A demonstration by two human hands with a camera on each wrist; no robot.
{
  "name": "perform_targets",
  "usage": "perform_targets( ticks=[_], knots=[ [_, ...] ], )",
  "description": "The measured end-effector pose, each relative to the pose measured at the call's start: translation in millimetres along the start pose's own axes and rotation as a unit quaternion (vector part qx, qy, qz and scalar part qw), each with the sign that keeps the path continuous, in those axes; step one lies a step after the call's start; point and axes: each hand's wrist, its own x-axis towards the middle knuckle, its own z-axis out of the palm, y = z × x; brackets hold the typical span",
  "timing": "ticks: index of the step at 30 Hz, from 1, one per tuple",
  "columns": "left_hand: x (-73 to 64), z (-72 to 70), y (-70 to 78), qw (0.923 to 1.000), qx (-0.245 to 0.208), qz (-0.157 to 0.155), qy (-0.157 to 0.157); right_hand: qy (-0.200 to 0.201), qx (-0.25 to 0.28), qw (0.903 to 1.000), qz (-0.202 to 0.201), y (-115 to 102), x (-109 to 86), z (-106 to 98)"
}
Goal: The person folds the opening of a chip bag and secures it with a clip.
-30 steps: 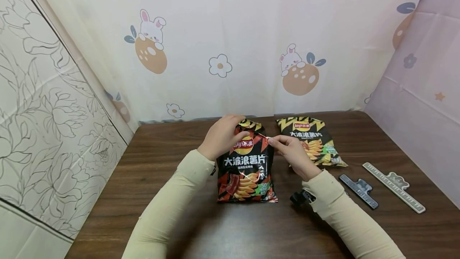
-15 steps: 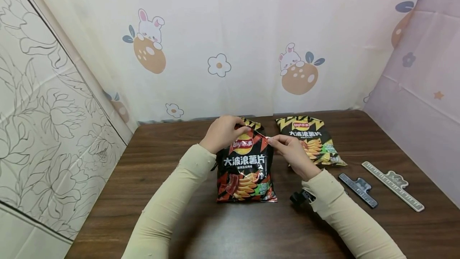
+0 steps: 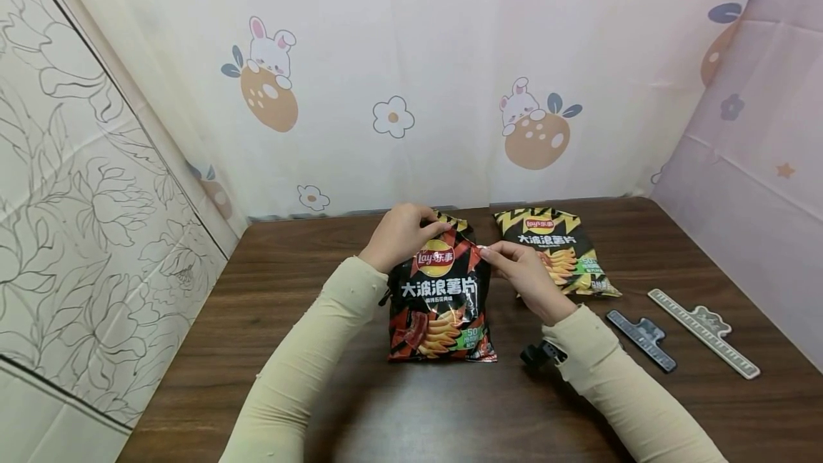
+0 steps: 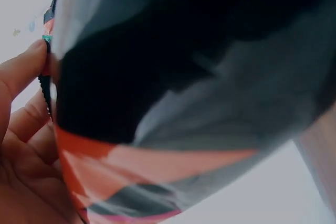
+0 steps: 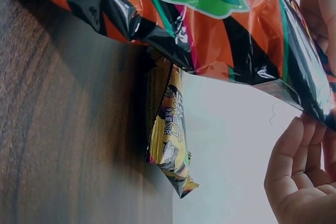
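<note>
A black and red Lay's chip bag (image 3: 437, 306) stands upright on the table, its printed front toward me. My left hand (image 3: 395, 238) pinches its top edge from the left, thumb in front. At the top right corner, my right hand (image 3: 524, 270) pinches the edge between thumb and index finger. In the left wrist view, the left thumb and fingers (image 4: 23, 114) hold the bag's serrated edge (image 4: 46, 95). Whether the seal is torn, I cannot tell. Behind the bag, the top of a yellow and black chip bag (image 3: 458, 223) shows; the rest is hidden.
Another yellow and black chip bag (image 3: 546, 245) lies at the back right of the brown table (image 3: 308, 277). Nearer on the right are a dark bag clip (image 3: 641, 341) and a longer pale bag clip (image 3: 704, 333). A printed curtain (image 3: 392, 41) closes off the back.
My left thumb has shifted slightly up along the top edge, so more of the round logo shows. The top edge looks more creased between the hands. The right hand has barely moved.
</note>
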Motion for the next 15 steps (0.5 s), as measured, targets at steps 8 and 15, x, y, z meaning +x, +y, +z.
perform_targets(
  ticks=[8,15],
  knots=[
    [-2.6,-2.7,1.0,0.9997,-0.023,-0.008,0.002,-0.004,-0.001,1.0,-0.007,-0.3,-1.1,-0.5],
    [-4.5,-5.0,0.2,0.9996,-0.025,-0.01,0.0,-0.001,-0.013,0.9999,-0.005,3.0,-1.0,-0.8]
  ],
)
